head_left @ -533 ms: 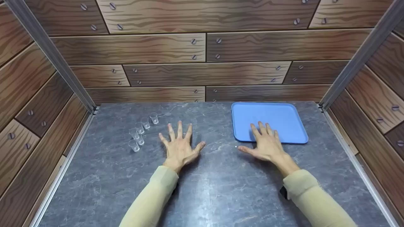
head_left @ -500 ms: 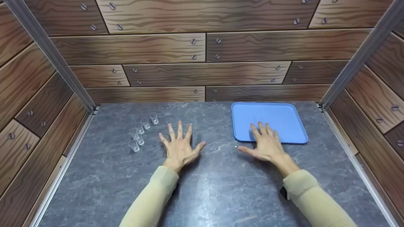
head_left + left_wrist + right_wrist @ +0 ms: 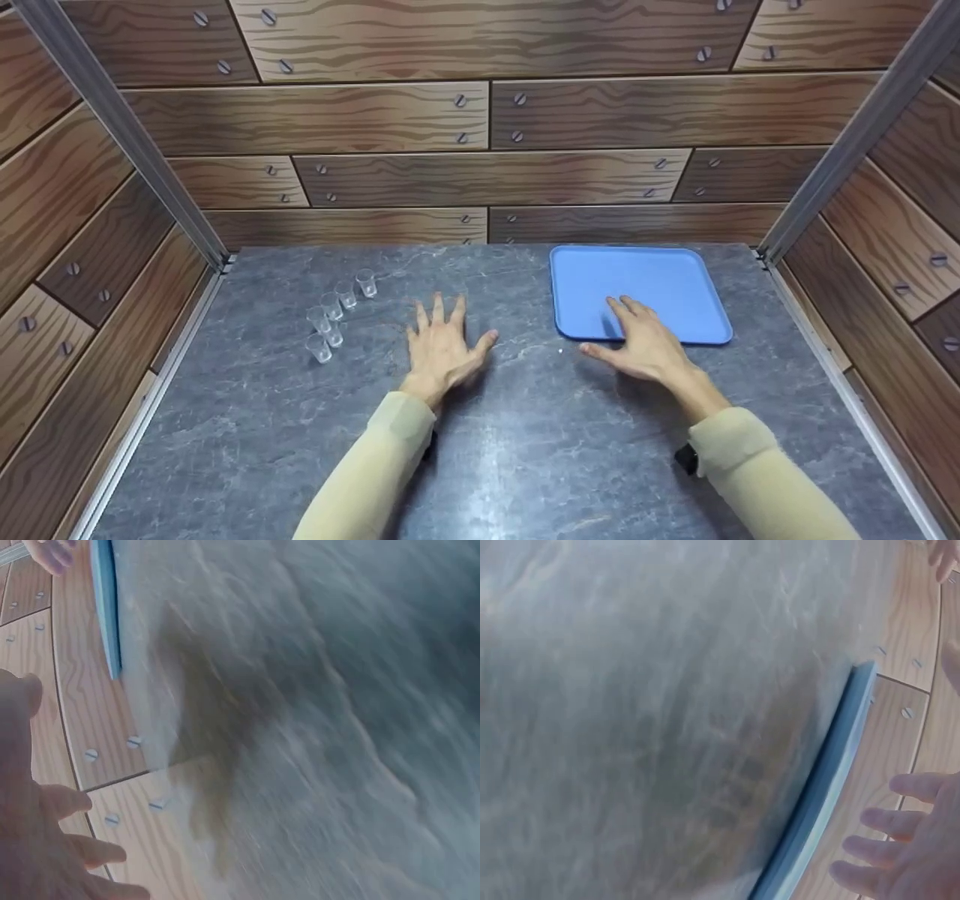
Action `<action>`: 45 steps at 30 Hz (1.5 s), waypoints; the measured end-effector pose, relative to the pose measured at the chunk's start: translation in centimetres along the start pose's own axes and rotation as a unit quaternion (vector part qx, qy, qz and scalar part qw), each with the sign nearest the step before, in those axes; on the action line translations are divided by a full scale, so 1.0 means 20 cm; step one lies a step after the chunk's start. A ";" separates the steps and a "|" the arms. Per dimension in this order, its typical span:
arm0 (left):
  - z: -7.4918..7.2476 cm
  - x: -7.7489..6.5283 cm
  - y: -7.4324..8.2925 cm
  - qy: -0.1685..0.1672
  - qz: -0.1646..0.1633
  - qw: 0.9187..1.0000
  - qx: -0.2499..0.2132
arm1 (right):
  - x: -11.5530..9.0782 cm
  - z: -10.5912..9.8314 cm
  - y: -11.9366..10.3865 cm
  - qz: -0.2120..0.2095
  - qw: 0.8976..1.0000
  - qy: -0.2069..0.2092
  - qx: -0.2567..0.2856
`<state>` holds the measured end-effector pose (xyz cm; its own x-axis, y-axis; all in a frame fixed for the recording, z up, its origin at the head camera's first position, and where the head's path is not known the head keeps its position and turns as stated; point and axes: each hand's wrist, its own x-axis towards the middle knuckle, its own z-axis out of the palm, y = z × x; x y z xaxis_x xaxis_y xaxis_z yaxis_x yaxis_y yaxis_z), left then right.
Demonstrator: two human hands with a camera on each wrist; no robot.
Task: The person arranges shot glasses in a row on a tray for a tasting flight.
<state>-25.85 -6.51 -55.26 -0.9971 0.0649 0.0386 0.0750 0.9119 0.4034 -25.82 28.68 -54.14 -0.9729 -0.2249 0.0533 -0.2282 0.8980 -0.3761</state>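
Note:
My left hand (image 3: 441,352) is held above the grey marbled table, its fingers spread and holding nothing. In the left wrist view its fingers (image 3: 97,849) stand apart from the tabletop, with a shadow below. To its left, several small clear shot glasses (image 3: 319,347) stand upright in a loose slanting group. A blue rectangular tray (image 3: 652,274) lies at the back right. Over that tray's near edge is my right hand (image 3: 646,346), fingers extended and thumb out to the left. The right wrist view shows its fingers (image 3: 891,823) holding nothing, beside the tray's rim (image 3: 821,787).
Wood-patterned panels (image 3: 390,116) wall the table (image 3: 247,450) at the back and both sides, with metal posts at the corners. A tiny white speck (image 3: 560,351) lies on the table between the hands.
My left hand has shifted slightly right, away from the shot glasses, its fingers closer together. My right hand has moved a little right and turned, its fingers drawing together. The glasses and tray stay put.

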 end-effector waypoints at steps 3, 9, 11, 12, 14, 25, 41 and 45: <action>0.01 0.02 0.04 0.004 -0.003 1.000 -0.024 | 0.00 -0.04 0.03 0.001 1.000 0.009 0.019; 0.04 0.06 0.17 0.035 0.023 0.997 -0.063 | -0.01 -0.12 0.13 0.007 0.999 0.027 0.027; 0.05 0.08 0.21 0.034 0.027 0.997 -0.066 | -0.01 -0.15 0.17 0.014 0.999 0.024 0.020; 0.06 0.08 0.23 0.031 0.027 0.997 -0.067 | -0.01 -0.16 0.19 0.017 0.999 0.024 0.017; 0.07 0.09 0.27 0.027 0.026 0.997 -0.070 | -0.01 -0.18 0.22 0.019 0.999 0.025 0.015; 0.14 0.18 0.44 0.028 0.001 0.989 -0.148 | -0.01 -0.28 0.46 0.051 0.998 0.029 0.023; 0.33 0.35 0.60 -0.005 -0.106 0.956 -0.273 | 0.06 -0.40 0.83 0.106 0.989 0.001 0.105; 0.51 0.48 0.55 -0.014 -0.125 0.944 -0.305 | 0.07 -0.40 0.91 0.126 0.972 -0.021 0.198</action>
<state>-34.76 8.24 -59.71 -0.9834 -0.1028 -0.1493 -0.1808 0.4979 0.8482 -31.57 47.80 -53.64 -0.9918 -0.0398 -0.1216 0.0571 0.7128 -0.6991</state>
